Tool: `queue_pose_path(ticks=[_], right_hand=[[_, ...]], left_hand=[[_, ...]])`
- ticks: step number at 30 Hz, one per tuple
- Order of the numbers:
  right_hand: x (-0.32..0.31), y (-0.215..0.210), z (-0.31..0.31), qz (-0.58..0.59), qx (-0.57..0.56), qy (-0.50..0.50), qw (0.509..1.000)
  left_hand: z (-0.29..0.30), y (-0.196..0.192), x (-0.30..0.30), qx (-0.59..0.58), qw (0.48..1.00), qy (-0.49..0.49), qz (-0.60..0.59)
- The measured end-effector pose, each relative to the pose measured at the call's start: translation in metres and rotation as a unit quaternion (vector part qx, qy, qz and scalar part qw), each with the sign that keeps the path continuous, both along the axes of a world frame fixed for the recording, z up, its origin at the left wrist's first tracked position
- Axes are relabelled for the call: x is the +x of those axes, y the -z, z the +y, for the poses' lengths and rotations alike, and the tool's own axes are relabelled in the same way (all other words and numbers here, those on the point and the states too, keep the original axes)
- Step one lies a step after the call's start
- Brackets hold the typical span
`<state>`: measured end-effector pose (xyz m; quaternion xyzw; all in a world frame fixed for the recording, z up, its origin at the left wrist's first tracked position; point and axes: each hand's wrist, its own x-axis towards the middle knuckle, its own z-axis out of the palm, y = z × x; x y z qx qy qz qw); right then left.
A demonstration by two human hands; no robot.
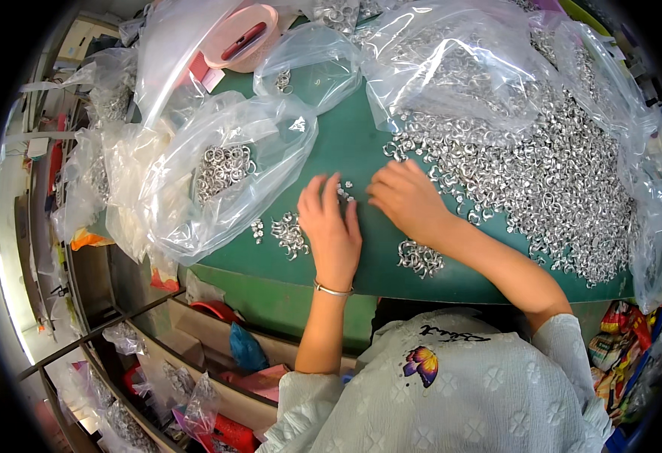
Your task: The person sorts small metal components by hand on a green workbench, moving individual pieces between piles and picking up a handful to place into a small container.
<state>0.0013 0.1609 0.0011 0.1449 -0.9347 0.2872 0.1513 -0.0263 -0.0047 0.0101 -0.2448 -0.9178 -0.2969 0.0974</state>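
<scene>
Surface is green, its near edge close to the shirt, which bears dark script above a butterfly. Silver pieces lie in a broad pile at the right, small and curved, pointing every way with no shared long axis. One clear bag covers the pile's far side; another bag, at the left, slants away rightward and holds rings. Bare green opens between that bag and the pile. Packets at far right carry print too small to read. Left hand points away, its grip apart at thumb and forefinger, beside a few bits. Right hand points left, fingers curled; I cannot tell whether its grip holds anything. Small heaps sit near the left wrist and right forearm.
</scene>
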Motion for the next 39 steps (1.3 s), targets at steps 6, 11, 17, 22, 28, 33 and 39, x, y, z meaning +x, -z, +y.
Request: queue_pose_path(ticks=[6,11,17,22,28,33,39], right_hand=[[0.016,-0.013,0.028,-0.014,-0.058,0.045,0.997],[0.031,-0.008,0.038,-0.038,0.094,0.000,0.995],[0.044,-0.024,0.065,-0.036,0.048,0.074,0.995],[-0.004,-0.013,0.023,0.019,0.049,0.052,0.997],[0.020,-0.012,0.044,0.023,0.105,0.028,0.994],[0.038,-0.014,0.038,-0.018,0.101,-0.067,0.992],[0.037,-0.023,0.050,-0.011,0.013,0.031,0.999]], left_hand=[[-0.019,0.012,-0.006,-0.062,0.989,0.109,-0.082],[-0.006,0.011,-0.015,-0.045,0.989,0.129,-0.050],[-0.008,0.006,-0.030,-0.069,0.992,0.095,0.054],[0.018,0.001,-0.016,-0.049,0.992,0.115,0.009],[0.006,-0.015,0.010,0.031,0.993,0.099,-0.062],[0.019,0.009,0.015,0.069,0.987,0.114,-0.088],[0.011,0.008,0.008,0.106,0.987,0.064,-0.101]])
